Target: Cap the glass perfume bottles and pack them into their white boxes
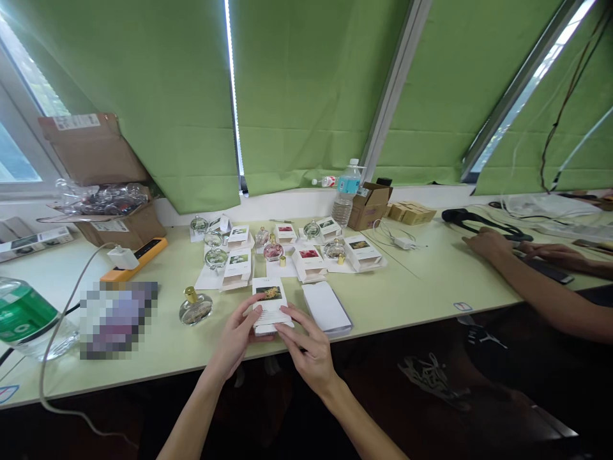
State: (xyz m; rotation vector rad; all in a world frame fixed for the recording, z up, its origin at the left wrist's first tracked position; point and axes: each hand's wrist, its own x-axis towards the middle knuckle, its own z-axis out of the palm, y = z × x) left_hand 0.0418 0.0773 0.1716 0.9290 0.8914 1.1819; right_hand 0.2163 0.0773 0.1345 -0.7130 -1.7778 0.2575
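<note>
Between my hands, near the table's front edge, is a small white perfume box (pixel 269 308) with a picture of a yellow flower on its face. My left hand (pixel 238 329) grips its left side, fingers over the front. The fingers of my right hand (pixel 308 342) close on its lower right edge, by the end flap. To the left stands a round glass perfume bottle (pixel 196 309) with a gold cap. A stack of white paper cards (pixel 327 308) lies just right of the box. Behind are several similar boxes (pixel 238 268) and round bottles (pixel 273 251) on white cards.
At left are a water bottle with a green label (pixel 29 316), a blurred purple item (pixel 119 319), an orange power strip (pixel 134 262) and a cardboard box (pixel 122 223). Behind stands another water bottle (pixel 345 195). On the right, another person's arms (pixel 517 268) rest on the table.
</note>
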